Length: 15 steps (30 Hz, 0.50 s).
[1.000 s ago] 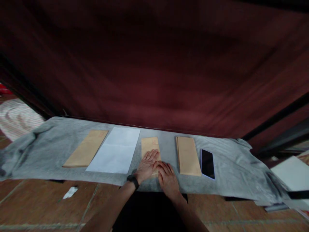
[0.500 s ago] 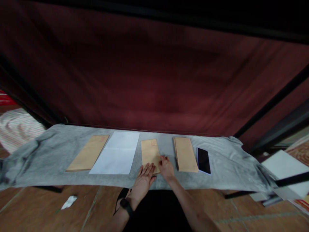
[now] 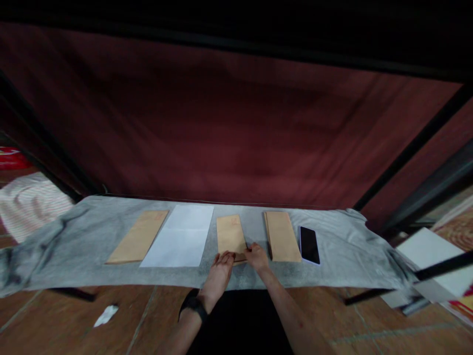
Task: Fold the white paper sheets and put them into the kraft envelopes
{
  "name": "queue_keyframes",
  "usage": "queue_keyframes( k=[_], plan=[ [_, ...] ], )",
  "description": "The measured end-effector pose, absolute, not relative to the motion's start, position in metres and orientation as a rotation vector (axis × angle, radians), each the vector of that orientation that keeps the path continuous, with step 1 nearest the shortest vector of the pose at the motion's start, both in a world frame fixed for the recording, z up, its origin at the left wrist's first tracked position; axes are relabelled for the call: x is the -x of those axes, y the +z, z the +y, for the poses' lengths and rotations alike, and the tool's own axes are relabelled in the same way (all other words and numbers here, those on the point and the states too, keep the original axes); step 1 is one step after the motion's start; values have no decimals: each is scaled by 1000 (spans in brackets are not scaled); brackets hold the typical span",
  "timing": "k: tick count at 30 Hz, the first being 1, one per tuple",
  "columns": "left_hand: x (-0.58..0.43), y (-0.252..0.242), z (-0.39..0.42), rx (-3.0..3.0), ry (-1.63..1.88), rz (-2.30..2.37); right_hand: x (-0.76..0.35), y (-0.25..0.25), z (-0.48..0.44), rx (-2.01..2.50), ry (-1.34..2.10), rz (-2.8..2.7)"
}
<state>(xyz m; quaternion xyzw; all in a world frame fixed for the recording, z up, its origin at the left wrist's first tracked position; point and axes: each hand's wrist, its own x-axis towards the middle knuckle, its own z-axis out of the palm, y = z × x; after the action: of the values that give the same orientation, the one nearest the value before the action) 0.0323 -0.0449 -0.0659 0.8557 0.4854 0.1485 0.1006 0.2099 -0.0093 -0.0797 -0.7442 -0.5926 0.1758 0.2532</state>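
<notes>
A brown paper envelope [image 3: 229, 235] lies lengthwise on the grey cloth in front of me, with small faint reddish print near its far end. My left hand [image 3: 220, 265] is at its near left corner, fingers bent and closed on the near edge. With fingertips pinched together, my right hand [image 3: 256, 256] grips the near right edge. Between the hands a dark, shadowed strip shows across the envelope's near end, where the paper stands slightly raised. The fingertips' undersides are hidden.
Left of the envelope lie a creased white paper sheet [image 3: 181, 235] and brown envelopes [image 3: 138, 237]. To the right are a stack of brown envelopes [image 3: 284, 236] and a phone [image 3: 309, 245]. Grey cloth [image 3: 347, 251] covers the narrow table; a dark red curtain [image 3: 229, 133] hangs behind.
My left hand has gone from lying flat with spread fingers to bent fingers at the near edge. My right hand has slid nearer along the right edge. The near end now shows a dark strip.
</notes>
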Motion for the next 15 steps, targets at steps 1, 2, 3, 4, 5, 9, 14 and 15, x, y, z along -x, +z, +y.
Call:
queue_keyframes(
  k=[1,2,3,4,5,9,14,15],
  plan=[
    [-34,-65,-46,-2513,465,1440,-213,-80,-10,1999,487,-1617],
    [-35,-64,-47,-2497,483,1448,-216,-81,-12,1971,494,-1626],
    [-36,-64,-47,-2484,491,1457,-219,-81,-14,1942,500,-1634],
    [-37,-64,-48,-2473,489,1462,-222,-80,-17,1914,501,-1642],
    [-38,-64,-48,-2467,481,1459,-224,-79,-21,1886,497,-1648],
    [-35,-67,-47,-2456,457,1401,-222,-71,-42,1777,458,-1672],
    [-24,-72,-48,-2469,517,1209,-212,-65,-71,1486,407,-1826],
    [-23,-72,-49,-2479,522,1184,-211,-65,-75,1465,399,-1866]
  ],
)
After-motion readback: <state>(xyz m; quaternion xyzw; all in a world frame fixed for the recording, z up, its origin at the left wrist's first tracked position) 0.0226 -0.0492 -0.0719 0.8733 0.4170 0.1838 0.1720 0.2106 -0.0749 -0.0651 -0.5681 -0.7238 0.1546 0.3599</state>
